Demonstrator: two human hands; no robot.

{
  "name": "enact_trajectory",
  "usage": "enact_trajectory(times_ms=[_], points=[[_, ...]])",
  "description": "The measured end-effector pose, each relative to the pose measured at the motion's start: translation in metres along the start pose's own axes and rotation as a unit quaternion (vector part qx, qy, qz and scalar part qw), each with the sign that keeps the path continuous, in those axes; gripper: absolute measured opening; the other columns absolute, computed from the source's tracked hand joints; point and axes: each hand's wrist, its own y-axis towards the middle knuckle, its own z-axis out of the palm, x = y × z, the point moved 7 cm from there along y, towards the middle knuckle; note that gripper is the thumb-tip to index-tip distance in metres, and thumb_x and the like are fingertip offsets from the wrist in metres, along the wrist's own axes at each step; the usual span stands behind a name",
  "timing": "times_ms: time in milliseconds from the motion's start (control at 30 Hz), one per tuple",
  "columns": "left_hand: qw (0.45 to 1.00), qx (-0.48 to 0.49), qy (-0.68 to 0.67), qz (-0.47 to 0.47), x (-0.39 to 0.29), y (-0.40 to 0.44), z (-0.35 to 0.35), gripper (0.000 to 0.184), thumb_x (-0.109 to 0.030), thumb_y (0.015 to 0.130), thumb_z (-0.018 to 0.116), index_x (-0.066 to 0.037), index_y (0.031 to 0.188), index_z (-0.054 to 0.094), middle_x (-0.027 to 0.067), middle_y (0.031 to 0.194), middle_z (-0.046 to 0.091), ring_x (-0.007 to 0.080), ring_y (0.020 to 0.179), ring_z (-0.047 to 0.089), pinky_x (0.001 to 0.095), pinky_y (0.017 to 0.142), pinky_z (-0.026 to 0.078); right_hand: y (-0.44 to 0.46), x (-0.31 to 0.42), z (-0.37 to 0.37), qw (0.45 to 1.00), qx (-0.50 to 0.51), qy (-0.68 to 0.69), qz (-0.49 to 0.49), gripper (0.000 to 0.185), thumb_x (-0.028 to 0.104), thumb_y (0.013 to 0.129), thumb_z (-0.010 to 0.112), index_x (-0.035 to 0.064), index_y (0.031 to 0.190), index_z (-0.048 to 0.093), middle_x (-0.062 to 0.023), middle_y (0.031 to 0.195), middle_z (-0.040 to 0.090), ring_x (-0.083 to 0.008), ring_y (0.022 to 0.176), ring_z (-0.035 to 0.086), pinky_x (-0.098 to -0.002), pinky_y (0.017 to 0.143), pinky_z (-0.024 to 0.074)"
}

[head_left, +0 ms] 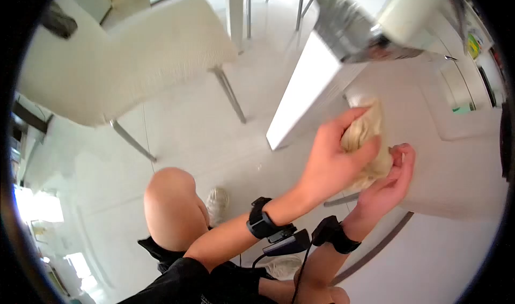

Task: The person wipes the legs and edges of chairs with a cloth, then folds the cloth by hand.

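My left hand [333,156] is wrapped around a crumpled beige cloth [380,122], its thumb pressed across the near side. The cloth is bunched into folds, and part of it is covered by my fingers. My right hand [390,181] is just below and to the right, fingers curled against the cloth's lower edge; some of its grip is hidden behind the fabric. Both hands are in the air beside a table corner [343,41] with a shiny, clear-looking cover. Black straps [260,219] with small devices and a cable are on both wrists.
A cream-covered chair [155,41] with metal legs stands at the left. A thick white table leg [306,92] is just beyond my left hand. Another pale chair seat [445,180] is at the right. A white cylinder [410,11] lies at the table's edge. My bare knee [171,207] is below.
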Motion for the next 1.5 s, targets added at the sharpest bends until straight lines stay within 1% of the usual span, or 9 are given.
enact_trajectory(times_ms=[267, 533, 733, 867, 1000, 1100, 1200, 1300, 1500], points=[[0.96, 0.258, 0.104, -0.02, -0.02, 0.013, 0.066, 0.029, -0.009, 0.091, 0.06, 0.002, 0.118, 0.061, 0.0038, 0.098, 0.065, 0.0084, 0.089, 0.058, 0.0231, 0.076, 0.048, 0.017, 0.022, -0.003, 0.983, 0.1, 0.112, 0.105, 0.058, 0.008, 0.08, 0.056, -0.0003, 0.137, 0.043, -0.0097, 0.122, 0.056, -0.0165, 0.112, 0.054, -0.0299, 0.099, 0.0396], [0.922, 0.351, 0.099, -0.128, 0.045, -0.001, 0.059, 0.023, -0.012, 0.092, 0.059, -0.002, 0.111, 0.052, 0.0034, 0.092, 0.061, 0.0089, 0.081, 0.055, 0.0244, 0.067, 0.047, -0.024, 0.018, -0.048, 0.964, 0.146, -0.112, 0.194, 0.029, 0.018, 0.083, 0.068, 0.0007, 0.105, 0.061, -0.0032, 0.088, 0.063, -0.0097, 0.078, 0.058, -0.0244, 0.073, 0.045], [0.85, 0.34, 0.323, -0.242, 0.116, -0.045, 0.027, 0.031, -0.013, 0.087, 0.063, -0.006, 0.105, 0.039, 0.012, 0.085, 0.062, 0.0159, 0.072, 0.059, 0.031, 0.063, 0.048, -0.079, -0.006, -0.123, 0.843, 0.164, -0.355, 0.371, 0.027, 0.022, 0.082, 0.071, -0.002, 0.087, 0.06, -0.0106, 0.077, 0.06, -0.0132, 0.066, 0.055, -0.0291, 0.059, 0.0448], [0.836, 0.348, 0.357, -0.228, 0.13, -0.056, 0.023, 0.024, -0.009, 0.085, 0.062, -0.003, 0.106, 0.05, 0.0111, 0.084, 0.063, 0.0161, 0.068, 0.058, 0.0293, 0.06, 0.046, -0.076, 0.008, -0.153, 0.817, 0.091, -0.504, 0.265, 0.031, 0.023, 0.079, 0.073, -0.0024, 0.092, 0.062, -0.0138, 0.08, 0.062, -0.0221, 0.062, 0.055, -0.0333, 0.059, 0.0449], [0.836, 0.32, 0.4, -0.197, 0.146, -0.053, 0.016, 0.018, -0.011, 0.085, 0.062, 0.001, 0.099, 0.063, 0.0122, 0.088, 0.065, 0.0174, 0.066, 0.059, 0.029, 0.062, 0.048, -0.071, 0.014, -0.175, 0.828, 0.009, -0.511, 0.23, 0.025, 0.015, 0.083, 0.071, -0.0039, 0.096, 0.062, -0.0065, 0.082, 0.063, -0.0096, 0.061, 0.052, -0.025, 0.053, 0.0415], [0.854, 0.261, 0.451, -0.007, 0.147, -0.049, 0.014, 0.017, -0.011, 0.088, 0.06, 0.002, 0.099, 0.065, 0.0119, 0.09, 0.067, 0.0158, 0.069, 0.06, 0.0284, 0.067, 0.049, -0.063, 0.012, -0.183, 0.878, -0.027, -0.446, 0.172, 0.021, 0.011, 0.085, 0.068, -0.0066, 0.096, 0.063, -0.0068, 0.083, 0.065, -0.0129, 0.061, 0.057, -0.0248, 0.052, 0.0444], [0.9, 0.199, 0.316, -0.227, 0.184, -0.053, 0.02, 0.02, -0.009, 0.089, 0.057, 0.0, 0.106, 0.065, 0.0139, 0.092, 0.066, 0.0187, 0.084, 0.065, 0.0296, 0.072, 0.049, -0.069, -0.021, -0.22, 0.867, -0.062, -0.397, 0.296, 0.032, 0.015, 0.09, 0.063, -0.0002, 0.118, 0.059, -0.0118, 0.108, 0.065, -0.0182, 0.089, 0.062, -0.0306, 0.073, 0.0506], [0.946, 0.175, 0.081, -0.261, 0.205, -0.061, 0.046, 0.029, -0.009, 0.096, 0.051, 0.004, 0.122, 0.055, 0.0084, 0.117, 0.06, 0.0129, 0.104, 0.055, 0.0275, 0.084, 0.046, -0.078, -0.022, -0.223, 0.9, -0.315, -0.143, 0.264, 0.05, 0.016, 0.094, 0.061, 0.0068, 0.139, 0.041, -0.0092, 0.136, 0.049, -0.0181, 0.119, 0.05, -0.0316, 0.097, 0.0441], [0.953, 0.142, -0.059, -0.259, 0.227, -0.082, 0.106, 0.041, -0.017, 0.102, 0.041, 0.005, 0.136, 0.036, 0.0083, 0.125, 0.051, 0.0152, 0.109, 0.05, 0.0307, 0.095, 0.04, -0.075, -0.04, -0.197, 0.922, -0.323, 0.0, 0.212, 0.058, 0.024, 0.097, 0.057, 0.0086, 0.145, 0.028, -0.0063, 0.144, 0.038, -0.0189, 0.128, 0.04, -0.034, 0.109, 0.0332]])
